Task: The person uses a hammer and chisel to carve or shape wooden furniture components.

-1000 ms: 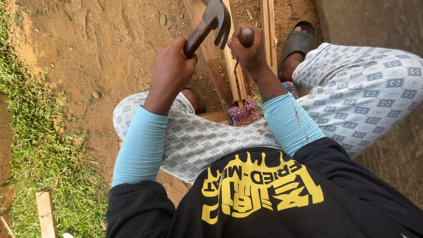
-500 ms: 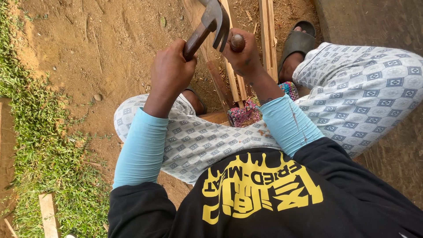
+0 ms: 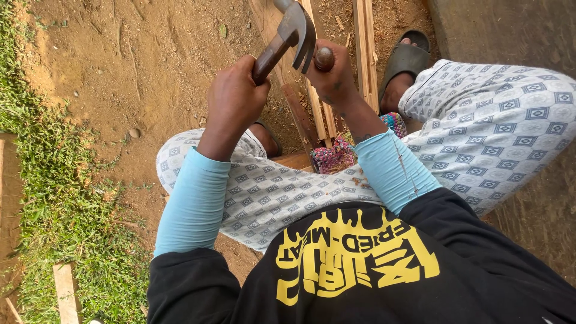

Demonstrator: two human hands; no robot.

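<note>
Since a moment before, the hammer (image 3: pixel 287 39) had come closer to the round wooden handle (image 3: pixel 324 58) at the top middle of the frame.

Its metal claw sat just beside that round brown end, nearly touching it. The left hand (image 3: pixel 235 99) was closed tight around the hammer's brown shaft. The right hand (image 3: pixel 336 81) was wrapped around the round wooden handle, so only its top showed. Both hands were held up above the knees, over thin wooden strips (image 3: pixel 365 42) that lay on the dirt ground (image 3: pixel 150 66). A small woven cloth (image 3: pixel 336 153) of many colours sat between the legs. One foot in a dark sandal (image 3: pixel 405 63) rested at the upper right. Green grass (image 3: pixel 54 198) ran down the left side.
</note>
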